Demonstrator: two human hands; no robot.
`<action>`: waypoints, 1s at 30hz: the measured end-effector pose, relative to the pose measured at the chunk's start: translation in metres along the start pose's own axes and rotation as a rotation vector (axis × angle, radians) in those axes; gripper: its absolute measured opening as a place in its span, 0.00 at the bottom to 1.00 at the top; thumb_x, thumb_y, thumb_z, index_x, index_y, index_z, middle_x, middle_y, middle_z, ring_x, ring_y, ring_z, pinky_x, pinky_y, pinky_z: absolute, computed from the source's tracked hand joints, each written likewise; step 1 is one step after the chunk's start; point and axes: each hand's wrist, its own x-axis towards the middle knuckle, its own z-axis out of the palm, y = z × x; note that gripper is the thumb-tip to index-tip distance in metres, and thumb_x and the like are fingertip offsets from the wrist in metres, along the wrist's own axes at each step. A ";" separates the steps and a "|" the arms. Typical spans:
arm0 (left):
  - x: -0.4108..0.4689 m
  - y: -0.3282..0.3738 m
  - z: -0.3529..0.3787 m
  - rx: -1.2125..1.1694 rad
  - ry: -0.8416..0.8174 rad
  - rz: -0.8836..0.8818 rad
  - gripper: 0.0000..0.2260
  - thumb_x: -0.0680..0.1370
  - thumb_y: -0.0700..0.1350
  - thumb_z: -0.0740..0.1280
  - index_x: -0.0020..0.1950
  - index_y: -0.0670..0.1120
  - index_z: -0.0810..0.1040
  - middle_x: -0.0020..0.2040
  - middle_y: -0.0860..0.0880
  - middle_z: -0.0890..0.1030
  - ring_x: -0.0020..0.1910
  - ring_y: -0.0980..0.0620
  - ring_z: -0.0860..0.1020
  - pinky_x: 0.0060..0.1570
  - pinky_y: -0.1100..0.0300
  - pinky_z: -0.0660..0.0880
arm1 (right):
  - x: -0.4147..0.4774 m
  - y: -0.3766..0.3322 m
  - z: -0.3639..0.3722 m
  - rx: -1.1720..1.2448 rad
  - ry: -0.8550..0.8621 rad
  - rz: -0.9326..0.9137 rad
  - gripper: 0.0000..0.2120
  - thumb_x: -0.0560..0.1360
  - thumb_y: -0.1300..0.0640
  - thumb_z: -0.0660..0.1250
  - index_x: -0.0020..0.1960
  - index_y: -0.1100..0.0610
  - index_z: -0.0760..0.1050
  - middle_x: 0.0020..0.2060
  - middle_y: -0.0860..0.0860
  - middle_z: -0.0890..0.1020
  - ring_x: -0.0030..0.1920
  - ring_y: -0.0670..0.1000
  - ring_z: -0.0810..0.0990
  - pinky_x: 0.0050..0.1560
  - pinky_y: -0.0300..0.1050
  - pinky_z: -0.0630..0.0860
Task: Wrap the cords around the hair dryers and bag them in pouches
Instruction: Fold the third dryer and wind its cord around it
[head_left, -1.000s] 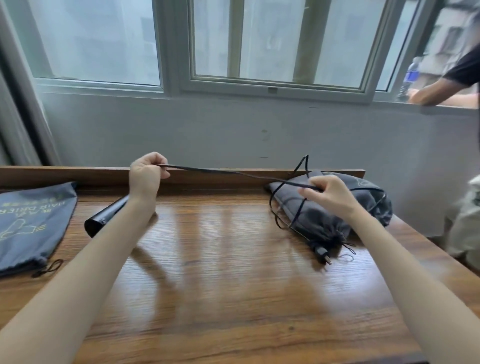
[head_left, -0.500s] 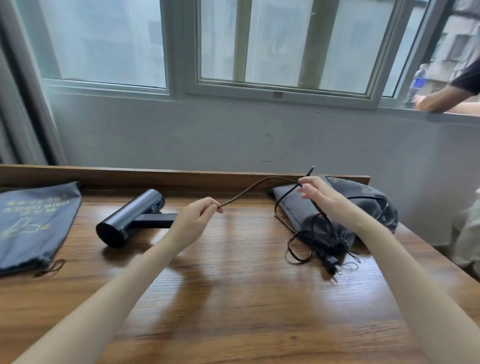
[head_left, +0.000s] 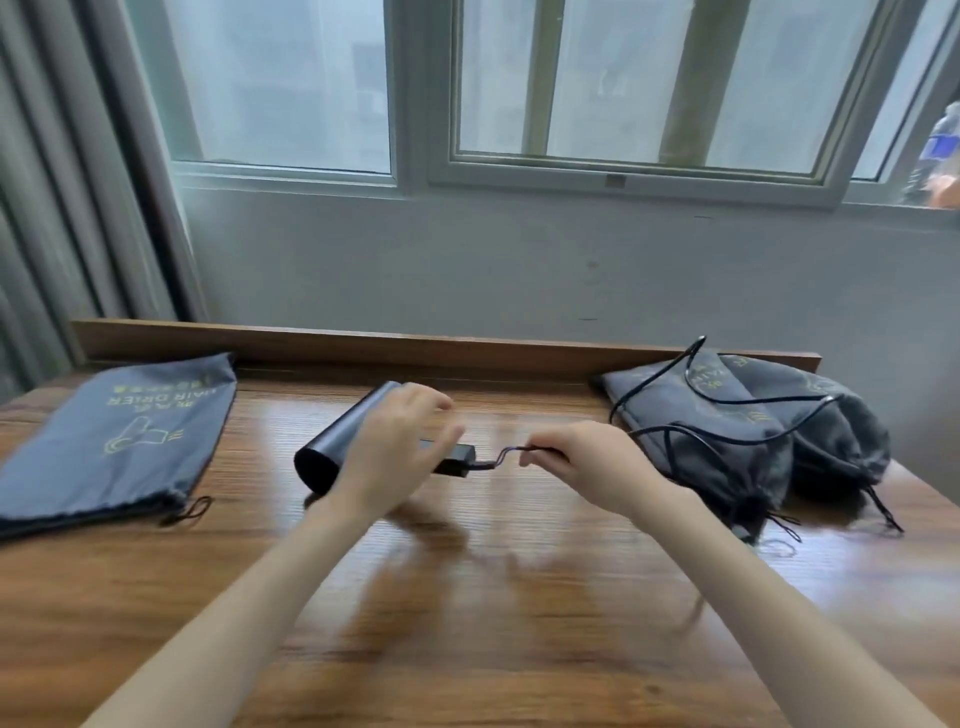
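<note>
The hair dryer (head_left: 332, 452) lies on its side in the middle of the surface (head_left: 467, 597). Its barrel points toward the near left, and its handle (head_left: 454, 460) runs out to the right, so the long axis of the handle aims almost straight at the right hand (head_left: 587, 462). That hand sits just beside the handle's end. Its fingers (head_left: 540, 457) pinch the cord (head_left: 491, 464) close to where it leaves the handle. Beyond the pinch, the rest of the cord trails off right and loops loosely over the filled pouches (head_left: 717, 457). The left hand (head_left: 395, 452) is directly over the dryer where barrel meets handle and is the nearer hand to the body. Motion blur hides whether its fingers clasp the dryer or only reach across it. Winding likely turns on this line-up: the left hand steadies the handle while the right hand carries the cord around it, crosswise to its axis. The empty pouch (head_left: 119, 441) lies flat, well apart on the left.
</note>
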 end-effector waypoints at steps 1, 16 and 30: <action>-0.003 -0.021 -0.008 0.197 -0.057 -0.075 0.29 0.70 0.62 0.65 0.63 0.44 0.72 0.57 0.49 0.74 0.59 0.47 0.71 0.60 0.53 0.67 | -0.001 0.004 0.000 -0.010 -0.014 0.009 0.11 0.79 0.49 0.59 0.53 0.49 0.79 0.43 0.45 0.81 0.46 0.50 0.78 0.39 0.43 0.69; -0.039 -0.031 0.001 0.268 -0.025 -0.261 0.31 0.66 0.51 0.72 0.68 0.49 0.69 0.61 0.50 0.76 0.50 0.46 0.79 0.44 0.56 0.77 | 0.013 -0.057 0.063 -0.052 -0.063 0.035 0.14 0.78 0.52 0.57 0.61 0.56 0.65 0.58 0.54 0.74 0.55 0.57 0.74 0.48 0.49 0.70; -0.006 -0.019 -0.003 -0.608 -0.104 -0.349 0.28 0.58 0.59 0.73 0.56 0.60 0.70 0.50 0.59 0.78 0.48 0.64 0.77 0.45 0.67 0.71 | 0.010 -0.010 0.008 0.899 -0.257 0.134 0.05 0.79 0.52 0.61 0.50 0.53 0.74 0.38 0.49 0.82 0.27 0.48 0.76 0.27 0.39 0.72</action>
